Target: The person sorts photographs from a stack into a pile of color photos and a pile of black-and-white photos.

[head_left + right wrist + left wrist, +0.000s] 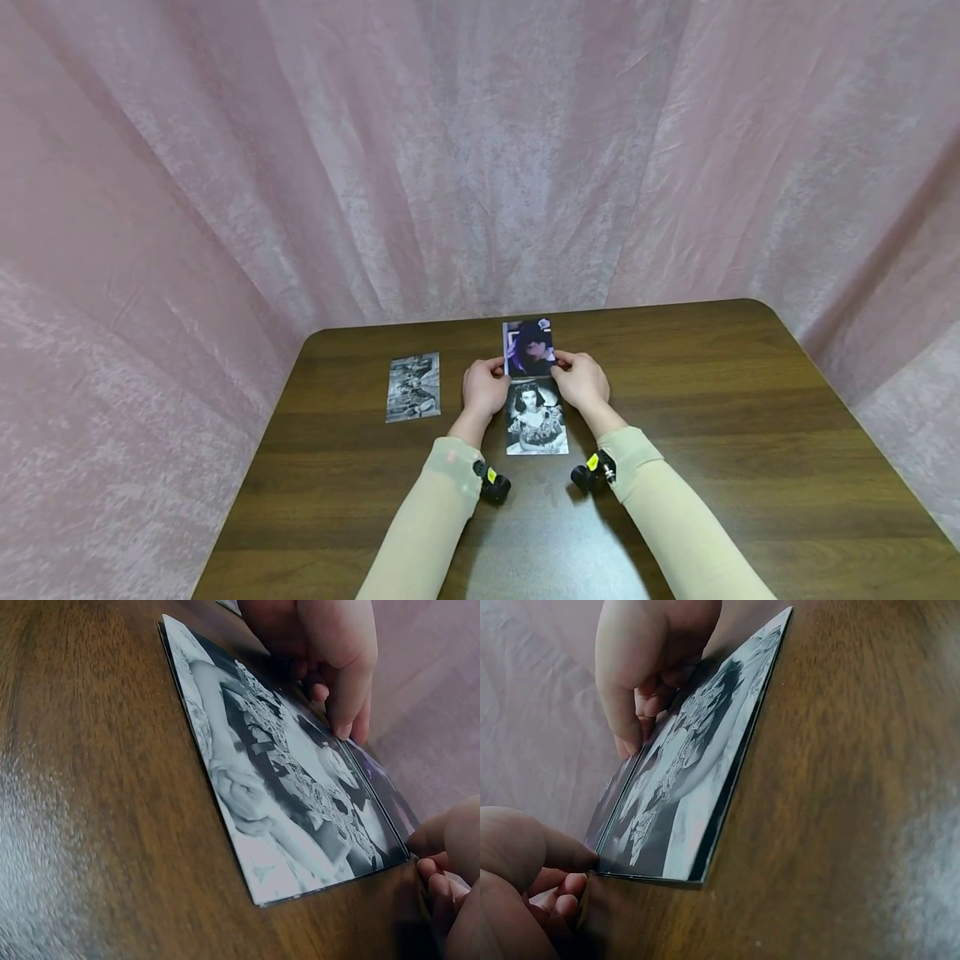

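A purple-toned photo (pixel 528 348) lies at the far side of the wooden table, its near edge meeting a black-and-white portrait photo (pixel 536 418). My left hand (pixel 485 387) pinches the purple photo by its near left corner, while my right hand (pixel 583 382) pinches it at the near right corner. In the left wrist view, a thumb (pixel 574 851) presses close to the seam between the two photos. The right wrist view shows the portrait photo (pixel 277 780) flat between the hands, with only a thin strip of the purple photo (pixel 386 787) showing beyond it.
Off to the left lies another black-and-white photo (pixel 413 387), showing a crowded scene. The brown wooden table (pixel 712 467) has rounded far corners, and a pink curtain (pixel 480 167) hangs right behind its back edge. Small black cameras (pixel 492 486) sit at both wrists.
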`<state>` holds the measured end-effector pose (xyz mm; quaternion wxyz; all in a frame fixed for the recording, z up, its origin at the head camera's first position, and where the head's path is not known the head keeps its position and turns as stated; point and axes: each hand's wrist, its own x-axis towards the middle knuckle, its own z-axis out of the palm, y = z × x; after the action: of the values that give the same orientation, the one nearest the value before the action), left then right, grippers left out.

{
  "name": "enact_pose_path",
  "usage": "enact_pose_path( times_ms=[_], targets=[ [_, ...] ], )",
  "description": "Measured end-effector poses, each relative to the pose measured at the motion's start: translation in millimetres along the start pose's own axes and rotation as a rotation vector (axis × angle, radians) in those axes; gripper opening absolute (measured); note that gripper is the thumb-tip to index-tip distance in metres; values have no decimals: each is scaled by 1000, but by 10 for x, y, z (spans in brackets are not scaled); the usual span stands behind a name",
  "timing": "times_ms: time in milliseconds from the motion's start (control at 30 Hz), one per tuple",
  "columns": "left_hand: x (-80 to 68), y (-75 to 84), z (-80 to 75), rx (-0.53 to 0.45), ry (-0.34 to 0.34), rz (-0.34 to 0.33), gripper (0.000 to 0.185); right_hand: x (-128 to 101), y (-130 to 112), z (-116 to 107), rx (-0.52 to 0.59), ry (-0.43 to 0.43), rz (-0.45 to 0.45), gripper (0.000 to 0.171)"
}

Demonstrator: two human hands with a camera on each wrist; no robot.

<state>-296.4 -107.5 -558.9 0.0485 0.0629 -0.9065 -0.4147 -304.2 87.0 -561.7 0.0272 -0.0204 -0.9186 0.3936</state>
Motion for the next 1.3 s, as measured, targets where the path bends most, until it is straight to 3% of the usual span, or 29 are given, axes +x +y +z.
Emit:
enact_pose_path(
  times_ms=[733, 1300],
  targets=[
    [10, -19, 15, -25, 33, 22, 38, -7, 0, -23, 13, -21, 1, 46],
    [-7, 6, -8, -31, 20, 14, 38, -2, 15, -32, 30, -19, -1, 45]
  ],
)
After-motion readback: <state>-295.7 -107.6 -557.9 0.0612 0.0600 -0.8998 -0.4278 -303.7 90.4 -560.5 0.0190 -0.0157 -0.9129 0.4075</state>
